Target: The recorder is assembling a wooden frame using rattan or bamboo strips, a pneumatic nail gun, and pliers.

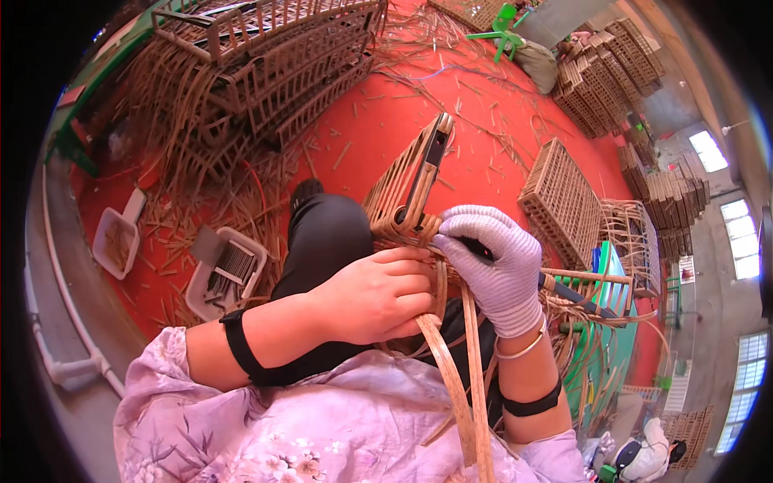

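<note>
A woven rattan-like frame [400,179] with slats and a dark metal bar along one edge stands tilted before my knees. My bare left hand [377,296] is closed at its near corner, fingers curled over a flat strip [443,366] that trails down toward my lap. My right hand [501,266], in a white striped knit glove, pinches the wrapped corner between thumb and fingers. Something dark shows inside its curled fingers, too covered to name. A second long strip [477,378] hangs down beside the first.
Stacked slatted frames [266,80] rise at the upper left. White bins [229,274] of small pieces sit left on the red floor [338,145], which is littered with offcuts. A woven panel [561,201] and a green table [604,354] stand at right. A green stool [503,34] is farther off.
</note>
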`<state>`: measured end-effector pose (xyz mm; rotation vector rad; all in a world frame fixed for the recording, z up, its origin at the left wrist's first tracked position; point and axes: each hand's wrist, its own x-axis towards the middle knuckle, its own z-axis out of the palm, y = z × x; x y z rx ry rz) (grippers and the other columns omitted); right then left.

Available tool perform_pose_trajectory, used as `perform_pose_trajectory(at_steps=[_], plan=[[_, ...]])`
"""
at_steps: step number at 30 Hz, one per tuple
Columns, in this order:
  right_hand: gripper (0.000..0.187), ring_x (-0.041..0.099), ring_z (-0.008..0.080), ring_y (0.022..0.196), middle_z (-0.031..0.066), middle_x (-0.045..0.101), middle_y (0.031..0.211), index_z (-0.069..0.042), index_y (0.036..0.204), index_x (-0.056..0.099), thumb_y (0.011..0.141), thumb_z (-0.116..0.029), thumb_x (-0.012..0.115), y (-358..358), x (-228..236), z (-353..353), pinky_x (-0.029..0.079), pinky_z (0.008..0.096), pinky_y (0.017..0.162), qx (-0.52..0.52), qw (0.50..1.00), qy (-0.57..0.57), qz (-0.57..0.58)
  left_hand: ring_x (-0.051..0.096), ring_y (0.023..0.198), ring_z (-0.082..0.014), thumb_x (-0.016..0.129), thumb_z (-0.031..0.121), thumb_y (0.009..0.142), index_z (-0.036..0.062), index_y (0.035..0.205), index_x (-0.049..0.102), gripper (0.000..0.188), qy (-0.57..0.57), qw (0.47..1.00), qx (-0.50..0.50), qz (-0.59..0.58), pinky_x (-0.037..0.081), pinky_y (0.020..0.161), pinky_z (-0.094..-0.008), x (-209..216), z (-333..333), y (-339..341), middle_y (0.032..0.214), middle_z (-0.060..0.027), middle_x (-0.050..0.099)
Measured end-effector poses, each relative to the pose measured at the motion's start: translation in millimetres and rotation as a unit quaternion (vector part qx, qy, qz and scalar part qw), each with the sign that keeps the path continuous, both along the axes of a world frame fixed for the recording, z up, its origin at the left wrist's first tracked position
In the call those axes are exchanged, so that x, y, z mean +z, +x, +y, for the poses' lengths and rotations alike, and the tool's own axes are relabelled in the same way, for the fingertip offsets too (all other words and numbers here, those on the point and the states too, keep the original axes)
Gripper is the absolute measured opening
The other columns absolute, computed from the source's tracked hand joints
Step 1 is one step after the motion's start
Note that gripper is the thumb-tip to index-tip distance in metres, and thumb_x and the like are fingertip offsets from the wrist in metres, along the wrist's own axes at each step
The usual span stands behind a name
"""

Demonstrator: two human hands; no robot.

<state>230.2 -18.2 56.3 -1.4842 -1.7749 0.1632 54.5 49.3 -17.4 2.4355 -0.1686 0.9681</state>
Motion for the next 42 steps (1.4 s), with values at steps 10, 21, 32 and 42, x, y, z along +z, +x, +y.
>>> perform_pose_trajectory(at_steps=[10, 21, 32, 42], plan=[[0.027, 0.069, 0.0287, 0.084, 0.0125, 0.068, 0.095, -0.005, 0.100, 0.068, 0.075, -0.005, 0.076, -7, 1, 3, 0.056, 0.0347, 0.075, 0.019, 1.000, 0.009, -0.020, 0.060, 0.099, -0.0308, 0.063, 0.025, 0.087, 0.0052, 0.087, 0.061, 0.020, -0.008, 1.000, 0.000, 0.017, 0.044, 0.102, -0.0414, 3, 4, -3, 0.094, -0.0100, 0.062], [0.030, 0.066, 0.0332, 0.084, 0.0132, 0.065, 0.101, -0.009, 0.104, 0.064, 0.075, -0.007, 0.073, -14, -9, 8, 0.055, 0.0387, 0.073, 0.009, 0.995, 0.058, -0.083, 0.061, 0.096, -0.0305, 0.063, 0.027, 0.089, 0.0059, 0.088, 0.063, 0.021, -0.008, 1.000, 0.008, 0.007, 0.045, 0.097, -0.0422, 6, 1, -1, 0.092, -0.0092, 0.063], [0.028, 0.065, 0.0328, 0.082, 0.0128, 0.065, 0.100, -0.007, 0.101, 0.065, 0.075, -0.007, 0.072, -12, -9, 8, 0.053, 0.0396, 0.073, 0.028, 0.991, 0.049, -0.124, 0.060, 0.092, -0.0326, 0.065, 0.025, 0.084, 0.0058, 0.085, 0.061, 0.019, -0.017, 1.000, -0.001, 0.007, 0.046, 0.093, -0.0432, 7, 3, -1, 0.088, -0.0098, 0.062], [0.028, 0.065, 0.0318, 0.075, 0.0124, 0.062, 0.098, -0.009, 0.103, 0.064, 0.076, -0.006, 0.072, -16, -4, 7, 0.054, 0.0373, 0.065, 0.010, 0.993, 0.052, -0.103, 0.060, 0.088, -0.0306, 0.064, 0.026, 0.086, 0.0065, 0.081, 0.058, 0.021, -0.005, 1.000, 0.001, 0.005, 0.047, 0.091, -0.0413, 9, 2, -1, 0.083, -0.0085, 0.060]])
